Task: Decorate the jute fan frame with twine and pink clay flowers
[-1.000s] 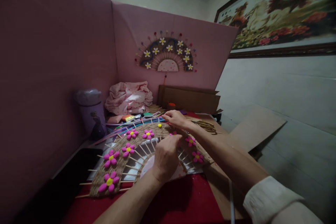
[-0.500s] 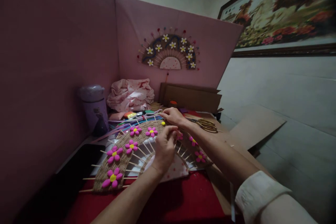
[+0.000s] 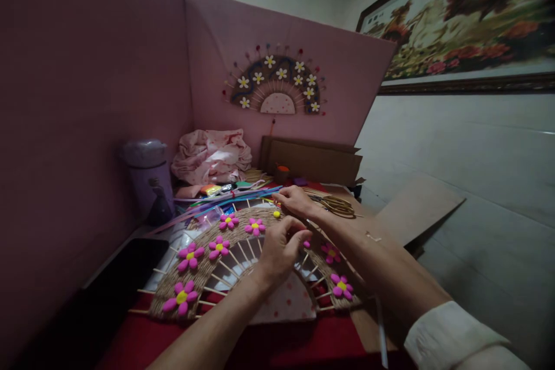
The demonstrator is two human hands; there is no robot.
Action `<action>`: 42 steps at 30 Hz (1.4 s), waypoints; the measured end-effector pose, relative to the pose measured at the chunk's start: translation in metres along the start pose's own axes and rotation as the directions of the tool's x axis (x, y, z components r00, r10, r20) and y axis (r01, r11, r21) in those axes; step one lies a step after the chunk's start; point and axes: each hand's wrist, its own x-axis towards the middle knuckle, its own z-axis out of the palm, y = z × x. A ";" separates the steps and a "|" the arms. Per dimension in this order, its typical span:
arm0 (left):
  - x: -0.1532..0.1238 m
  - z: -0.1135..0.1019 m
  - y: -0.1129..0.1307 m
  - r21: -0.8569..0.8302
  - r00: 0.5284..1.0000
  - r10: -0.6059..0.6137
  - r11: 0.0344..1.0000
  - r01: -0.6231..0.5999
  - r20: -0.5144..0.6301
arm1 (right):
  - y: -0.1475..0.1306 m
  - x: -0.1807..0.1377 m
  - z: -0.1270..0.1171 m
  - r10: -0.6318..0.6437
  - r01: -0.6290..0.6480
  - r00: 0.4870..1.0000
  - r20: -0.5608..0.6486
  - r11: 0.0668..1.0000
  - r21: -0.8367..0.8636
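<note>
A half-round fan of twine-wrapped craft (image 3: 167, 286) with thin wooden sticks lies in front of me, dotted with pink clay flowers (image 3: 219, 247). A lone yellow clay dot (image 3: 276, 214) sits near its top. Over the fan's middle, my left hand (image 3: 280, 248) is closed, thumb and fingers drawn together; whatever is between them is hidden. Just beyond, my right hand (image 3: 297, 201) has its fingers pinched at the fan's far rim, their tips too small to show what they grip. Part of the fan's right side is covered by my hands and right forearm.
Coloured craft stems (image 3: 243, 195) and golden-handled scissors (image 3: 338, 205) lie behind the fan. At the left stand a purple tumbler (image 3: 151, 185) and a dark flat object (image 3: 130, 266). Folded cardboard (image 3: 312, 162) leans at the back. Another fan (image 3: 277, 84) hangs on the pink panel.
The fan has shifted toward me and slightly right. Both hands have moved a little to the right, the left one turning so its thumb shows more.
</note>
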 end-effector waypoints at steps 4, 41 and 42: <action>-0.004 0.003 -0.002 0.182 0.997 0.071 0.980 -0.077 0.042 | 0.000 -0.004 -0.003 -0.010 0.011 1.000 0.019 0.999 -0.048; -0.010 0.010 -0.023 0.871 0.984 0.116 0.460 -0.174 0.135 | -0.125 0.094 0.051 -0.180 0.342 0.870 0.459 0.891 -0.298; -0.011 0.010 -0.023 0.873 0.986 0.121 0.461 -0.162 0.119 | -0.123 0.095 0.051 -0.184 0.340 0.874 0.449 0.893 -0.296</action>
